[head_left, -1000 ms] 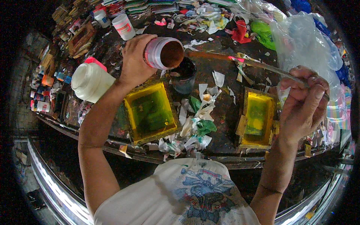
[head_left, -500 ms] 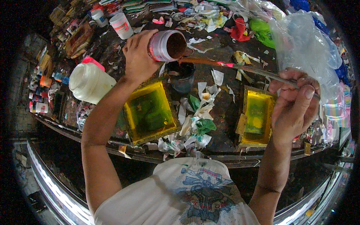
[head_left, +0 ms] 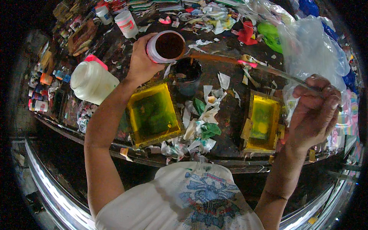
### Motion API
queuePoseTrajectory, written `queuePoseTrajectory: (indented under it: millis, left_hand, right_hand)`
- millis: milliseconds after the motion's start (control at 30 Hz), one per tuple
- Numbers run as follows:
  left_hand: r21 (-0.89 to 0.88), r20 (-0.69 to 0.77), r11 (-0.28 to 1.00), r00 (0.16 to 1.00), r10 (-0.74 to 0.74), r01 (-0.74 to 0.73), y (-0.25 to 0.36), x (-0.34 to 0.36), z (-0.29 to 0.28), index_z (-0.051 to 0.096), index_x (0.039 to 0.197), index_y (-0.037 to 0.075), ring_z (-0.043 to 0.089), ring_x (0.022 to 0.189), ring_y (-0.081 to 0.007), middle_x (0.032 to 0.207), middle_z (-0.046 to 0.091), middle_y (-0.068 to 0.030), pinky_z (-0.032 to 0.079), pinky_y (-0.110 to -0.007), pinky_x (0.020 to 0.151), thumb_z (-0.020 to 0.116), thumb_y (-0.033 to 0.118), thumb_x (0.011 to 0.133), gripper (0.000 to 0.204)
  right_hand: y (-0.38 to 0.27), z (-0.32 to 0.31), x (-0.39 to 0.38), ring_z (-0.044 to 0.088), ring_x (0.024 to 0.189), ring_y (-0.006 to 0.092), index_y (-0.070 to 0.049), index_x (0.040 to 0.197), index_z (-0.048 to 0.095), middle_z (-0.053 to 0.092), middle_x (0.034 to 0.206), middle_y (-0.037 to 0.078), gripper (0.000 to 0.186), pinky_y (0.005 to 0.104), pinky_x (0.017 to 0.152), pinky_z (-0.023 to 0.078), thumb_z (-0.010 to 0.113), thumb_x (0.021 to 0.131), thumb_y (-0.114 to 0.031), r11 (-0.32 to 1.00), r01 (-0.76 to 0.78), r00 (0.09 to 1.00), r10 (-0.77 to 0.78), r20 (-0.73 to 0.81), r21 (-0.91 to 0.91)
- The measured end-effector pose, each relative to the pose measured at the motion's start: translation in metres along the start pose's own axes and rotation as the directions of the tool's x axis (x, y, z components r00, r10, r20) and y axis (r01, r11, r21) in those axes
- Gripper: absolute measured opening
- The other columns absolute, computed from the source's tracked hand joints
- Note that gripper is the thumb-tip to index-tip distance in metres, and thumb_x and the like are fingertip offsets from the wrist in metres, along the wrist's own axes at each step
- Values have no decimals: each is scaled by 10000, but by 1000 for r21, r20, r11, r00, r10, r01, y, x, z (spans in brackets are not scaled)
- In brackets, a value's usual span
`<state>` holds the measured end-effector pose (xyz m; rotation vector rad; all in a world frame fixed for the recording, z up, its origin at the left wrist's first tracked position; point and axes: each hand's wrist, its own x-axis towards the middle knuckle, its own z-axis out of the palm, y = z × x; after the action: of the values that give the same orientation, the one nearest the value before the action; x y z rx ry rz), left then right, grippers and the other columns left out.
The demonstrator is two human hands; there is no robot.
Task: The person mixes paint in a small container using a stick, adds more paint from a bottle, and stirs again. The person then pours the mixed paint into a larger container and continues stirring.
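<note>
I look down on a dark, paint-stained table (head_left: 232, 124), its near edge running just in front of the white printed shirt (head_left: 203, 191) below me. A big clear plastic bag (head_left: 316, 50) lies bunched at the far right. To the left I see a wide-mouthed white jar (head_left: 94, 82), tilted, near the left forearm. Closer to the middle sits the larger yellow frame (head_left: 153, 92); the smaller yellow frame (head_left: 265, 100) lies well apart to its right.

My view takes in a long stick (head_left: 274, 71) slanting above the table, its far half coated brown. The right hand (head_left: 316, 107) pinches its clean end between thumb and curled fingers. The coated tip is near the mouth of the small jar (head_left: 152, 56); whether they touch, I can't tell. The left hand (head_left: 142, 65) wraps that jar from the left, fingers closed around its wall, holding it over the table with its dark brown contents facing up at me. Just below and right of it stands a black cup (head_left: 188, 87), beyond the larger frame's corner. Smallest of all, torn paper scraps (head_left: 209, 115) litter the space between the frames.
</note>
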<state>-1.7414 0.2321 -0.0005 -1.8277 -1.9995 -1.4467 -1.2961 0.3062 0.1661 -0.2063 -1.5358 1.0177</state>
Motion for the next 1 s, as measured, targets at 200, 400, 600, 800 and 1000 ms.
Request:
queuePoseTrajectory:
  millis: [200,400,600,800,1000]
  left_hand:
    - [98,13,994,999,47,-48,8,5,-2,564,1516,96,577,1375,-401,1446,631,-169,471,-513,1190,1005,148,612,1008]
    - [87,-31,996,999,-22,24,24,3,-18,545,1526,68,601,1372,-391,1464,622,-191,466,-507,1221,1011,178,630,1015]
    - [-95,-45,995,999,3,-7,58,-14,-55,496,1540,-15,655,1367,-313,1478,642,-174,493,-456,1220,1048,234,660,1068]
    - [-572,211,773,960,-185,275,152,-86,-88,473,1568,-9,630,1434,-297,1535,641,-162,463,-465,1261,1049,146,665,1082]
    - [-727,325,646,946,24,233,205,-170,-24,423,1603,40,587,1479,-299,1598,554,-151,472,-474,1260,1066,10,614,1180]
  right_hand:
    - [-1,-15,34,734,1055,344,14,1335,694,733,1336,261,475,455,850,592,461,1198,-376,987,45,995,-59,83,157]
    - [12,84,61,769,887,239,20,1310,642,758,1148,206,355,381,727,634,570,1180,-303,996,93,991,-93,96,9]
    - [37,139,82,782,841,171,37,1214,679,757,1052,195,255,314,660,642,627,1169,-208,960,266,859,-278,431,91]
    - [15,124,49,799,898,295,31,1239,716,756,1118,247,257,394,762,670,696,1111,-191,896,298,751,-433,498,328]
    - [-100,64,10,743,811,279,3,1088,790,785,968,141,225,404,742,578,839,974,-185,952,109,698,131,704,-285]
